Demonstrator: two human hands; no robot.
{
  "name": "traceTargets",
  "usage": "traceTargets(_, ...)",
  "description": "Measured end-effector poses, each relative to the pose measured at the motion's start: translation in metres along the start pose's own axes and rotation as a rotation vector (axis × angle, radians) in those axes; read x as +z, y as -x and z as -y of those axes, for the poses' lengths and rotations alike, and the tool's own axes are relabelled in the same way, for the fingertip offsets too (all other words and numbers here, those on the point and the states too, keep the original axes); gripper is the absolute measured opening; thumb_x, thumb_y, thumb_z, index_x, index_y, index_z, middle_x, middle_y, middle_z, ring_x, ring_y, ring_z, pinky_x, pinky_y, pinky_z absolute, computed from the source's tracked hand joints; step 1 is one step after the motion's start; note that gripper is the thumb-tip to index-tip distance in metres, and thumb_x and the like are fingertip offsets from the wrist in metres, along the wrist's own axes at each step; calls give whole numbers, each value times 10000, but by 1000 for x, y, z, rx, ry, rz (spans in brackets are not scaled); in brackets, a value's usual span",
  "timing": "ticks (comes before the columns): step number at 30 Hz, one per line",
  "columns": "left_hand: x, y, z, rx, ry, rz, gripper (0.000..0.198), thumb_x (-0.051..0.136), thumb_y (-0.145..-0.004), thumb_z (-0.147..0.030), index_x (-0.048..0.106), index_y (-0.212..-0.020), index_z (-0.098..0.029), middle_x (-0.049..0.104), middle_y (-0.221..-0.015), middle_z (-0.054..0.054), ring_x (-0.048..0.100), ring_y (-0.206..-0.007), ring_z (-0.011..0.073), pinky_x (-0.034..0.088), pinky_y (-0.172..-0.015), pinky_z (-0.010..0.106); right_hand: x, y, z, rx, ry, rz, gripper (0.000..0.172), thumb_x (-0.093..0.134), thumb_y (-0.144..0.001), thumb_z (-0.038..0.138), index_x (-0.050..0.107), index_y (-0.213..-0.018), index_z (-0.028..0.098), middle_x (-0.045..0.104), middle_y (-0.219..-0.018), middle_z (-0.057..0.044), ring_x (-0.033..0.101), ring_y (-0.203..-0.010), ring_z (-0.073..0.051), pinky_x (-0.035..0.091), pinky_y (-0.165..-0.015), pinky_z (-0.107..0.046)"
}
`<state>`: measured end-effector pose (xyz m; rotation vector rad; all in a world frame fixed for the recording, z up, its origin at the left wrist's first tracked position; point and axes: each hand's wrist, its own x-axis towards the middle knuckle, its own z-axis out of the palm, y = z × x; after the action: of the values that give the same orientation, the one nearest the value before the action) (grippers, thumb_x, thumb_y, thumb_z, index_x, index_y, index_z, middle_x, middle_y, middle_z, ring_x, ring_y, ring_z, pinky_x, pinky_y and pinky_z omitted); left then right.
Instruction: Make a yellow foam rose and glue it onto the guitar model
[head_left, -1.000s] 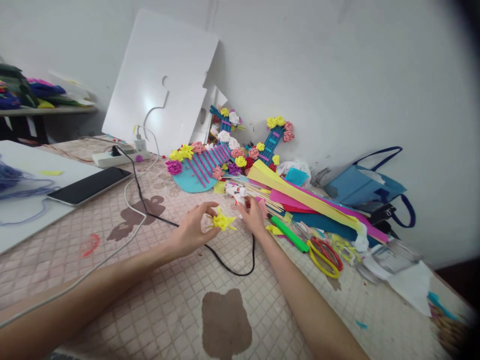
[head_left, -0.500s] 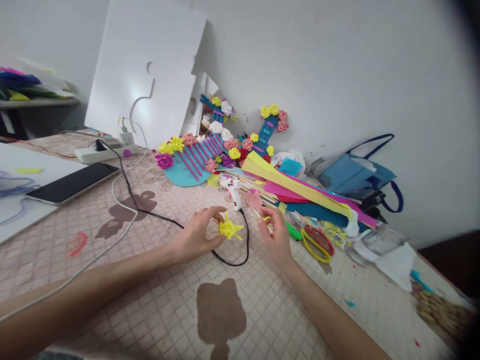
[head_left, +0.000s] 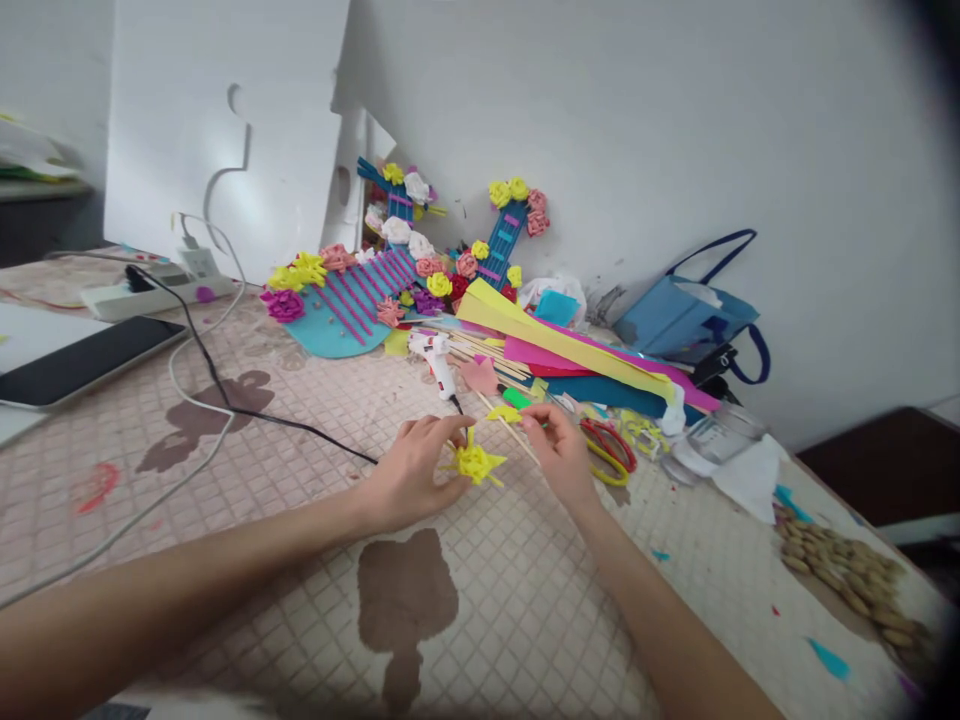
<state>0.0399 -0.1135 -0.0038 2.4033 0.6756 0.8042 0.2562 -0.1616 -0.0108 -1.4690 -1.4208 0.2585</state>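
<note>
My left hand (head_left: 411, 470) pinches a small yellow foam flower (head_left: 475, 463) just above the table. My right hand (head_left: 561, 452) is closed beside it, its fingertips holding a small yellow foam petal (head_left: 504, 413) over a thin wooden stick. A white glue gun (head_left: 436, 359) lies just beyond the hands, its black cord (head_left: 225, 400) trailing left. Red and yellow scissors (head_left: 609, 447) lie right of my right hand.
A foam craft piece with many flowers (head_left: 360, 295) leans by the wall, next to stacked coloured foam sheets (head_left: 570, 360). A blue bag (head_left: 686, 320) sits at the right. A tablet (head_left: 82, 358), a power strip (head_left: 142, 295) and a white board (head_left: 225, 140) are at the left.
My right hand has let go of the glue gun, moved right, then returned toward the flower holding a yellow petal. The view has swung to the right.
</note>
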Motion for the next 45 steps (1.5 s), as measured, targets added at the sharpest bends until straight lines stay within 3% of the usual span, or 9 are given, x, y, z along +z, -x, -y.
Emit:
traceTargets(3, 2, 4, 11, -28, -45, -7, 528, 599, -746, -216, 399, -1234, -244, 606, -1036, 31, 528, -1055, 240, 370, -933, 419, 12, 12, 15, -99, -24, 160, 187, 522, -832, 303, 570, -987, 211, 617, -983, -59, 579, -901, -197, 481, -744, -332)
traceTargets(7, 2, 3, 24, -73, -31, -21, 522, 609, -756, -276, 399, -1233, -244, 616, -1016, 27, 553, -1010, 236, 392, -898, 409, 25, 25, 27, -192, 0, 293, 372, 573, -782, 253, 502, -1146, 231, 551, -1140, -76, 515, -1070, -229, 468, -844, -384)
traceTargets(11, -1, 0, 32, -104, -34, -45, 503, 591, -778, -307, 395, -1236, -233, 620, -1012, 30, 578, -985, 231, 411, -867, 383, 33, 29, 27, -182, 24, 274, 447, 566, -777, 213, 449, -1208, 223, 514, -1179, -91, 484, -1114, -233, 442, -898, -409)
traceTargets(23, 0, 0, 39, -147, -71, -5, 539, 640, -737, -308, 411, -1219, -232, 640, -986, 29, 594, -970, 242, 427, -849, 389, 51, 23, 21, -234, 138, 182, 443, 541, -758, 190, 448, -1190, 234, 504, -1165, -90, 455, -1124, -257, 388, -963, -461)
traceTargets(45, 0, 1, 37, -164, -92, 18, 509, 629, -731, -256, 431, -1198, -216, 639, -1006, 29, 579, -1014, 250, 409, -875, 407, 58, 23, 22, -248, 145, 223, 516, 545, -699, 112, 462, -1194, 231, 475, -1189, -97, 430, -1155, -260, 363, -1001, -470)
